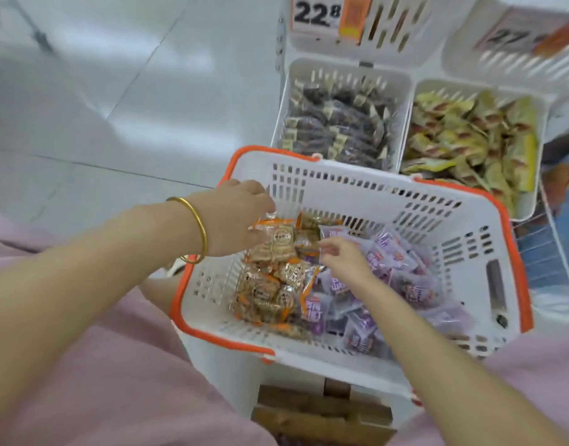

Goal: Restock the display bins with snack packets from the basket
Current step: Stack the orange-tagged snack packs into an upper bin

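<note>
Reaching arms: left forearm (99,252) and right forearm (437,355), both bare, stretched forward from the bottom corners down into the basket
Pink fabric (99,381): spread over the lap, right up close, on both sides of the view
Cardboard (322,410): brown flaps low in the middle, under a white stand (225,375)
Basket (454,239): white slotted plastic with an orange rim, perched on that stand, pretty well loaded
Brown packets (270,284): heaped along the basket's left side, clear wrap with orange ends
Purple packets (405,284): filling the middle and right side, touching the brown heap
Bangle (198,230): gold, round the left wrist
Left hand (241,217): knuckles up at the basket's far-left corner, fingers curled down round a bunch of the brown packets, gripping them just above the heap
Right hand (341,255): middle of the basket, thumb and fingertip pinching the edge of one brown packet right beside the left hand's bunch; other fingers hidden, so can't tell about those
Dark-packet bin (402,101): white slotted tub just past the basket's far rim, about full of dark purplish packets (338,123)
Yellow-packet bin (545,107): next door on the right, touching it, stuffed with yellow-and-red packets (463,140)
Upper bins (392,30): another white row above, contents not visible
Price tags: 22.8 card (317,12) on the upper left one, blurry second card (515,37) on the upper right one, number hard to read
Floor (115,75): pale glossy tiles off to the left
</note>
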A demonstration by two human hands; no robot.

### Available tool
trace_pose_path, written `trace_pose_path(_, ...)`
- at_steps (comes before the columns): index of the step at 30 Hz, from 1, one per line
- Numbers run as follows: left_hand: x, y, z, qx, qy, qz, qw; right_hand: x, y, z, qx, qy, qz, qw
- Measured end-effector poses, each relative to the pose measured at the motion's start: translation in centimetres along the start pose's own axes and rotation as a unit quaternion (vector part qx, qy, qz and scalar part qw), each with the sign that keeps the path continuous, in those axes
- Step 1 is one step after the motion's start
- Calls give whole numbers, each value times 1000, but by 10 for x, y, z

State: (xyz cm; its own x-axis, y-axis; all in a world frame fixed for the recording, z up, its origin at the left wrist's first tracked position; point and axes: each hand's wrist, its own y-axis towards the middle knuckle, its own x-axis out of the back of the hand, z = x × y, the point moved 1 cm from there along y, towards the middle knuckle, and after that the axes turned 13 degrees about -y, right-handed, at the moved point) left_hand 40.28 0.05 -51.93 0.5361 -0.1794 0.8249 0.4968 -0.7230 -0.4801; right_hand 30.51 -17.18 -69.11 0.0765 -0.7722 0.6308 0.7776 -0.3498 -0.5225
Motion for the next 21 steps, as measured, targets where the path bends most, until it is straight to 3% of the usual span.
trace_pose_path(4, -2, 6, 17, 2, 43, -2, 999, -39, 36, 7, 61, -145, -37, 987)
trace_pose_path(9, -9, 3, 45, 23, 82, 4, 996, -70, 83, 34, 175, -410, -19, 895)
trace_pose_path(11, -11, 3, 52, 30, 81, 11, 996, -81, 102, 46, 208, -435, -11, 876)
trace_pose_path(14, -13, 4, 57, 32, 78, 20, 996, -93, 122, 59, 178, -435, 0, 883)
trace_pose_path(17, -12, 6, 59, 27, 79, 21, 996, -91, 122, 60, 160, -468, -61, 867)
trace_pose_path(21, -9, 10, 56, 26, 65, 12, 997, -78, 110, 52, 245, -394, -100, 880)
